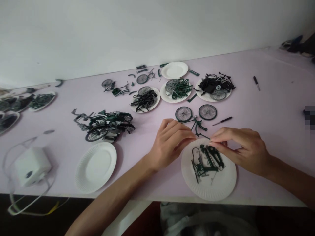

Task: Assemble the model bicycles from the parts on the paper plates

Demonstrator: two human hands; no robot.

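Observation:
My left hand (173,139) is closed, fingertips pressed together over the far left rim of a white paper plate (209,193). Whatever it pinches is hidden. Across the plate, my right hand (242,147) pinches thumb and forefinger together; the held piece is too small to make out. A dark green model bicycle frame (197,124) lies just beyond the fingertips, its thin rod reaching toward my right fingers. Two spoked wheels, a left wheel (183,113) and a right wheel (207,112), lie flat behind it. Loose dark green bicycle parts (209,162) and small metal pieces rest on the plate.
A screwdriver (222,121) lies beyond my right hand, another screwdriver (256,83) farther right. Assembled model bicycles (105,124) stand at left, near a bare paper plate (97,167) and a white box with cables (33,165). Plates of parts (176,100) line the back.

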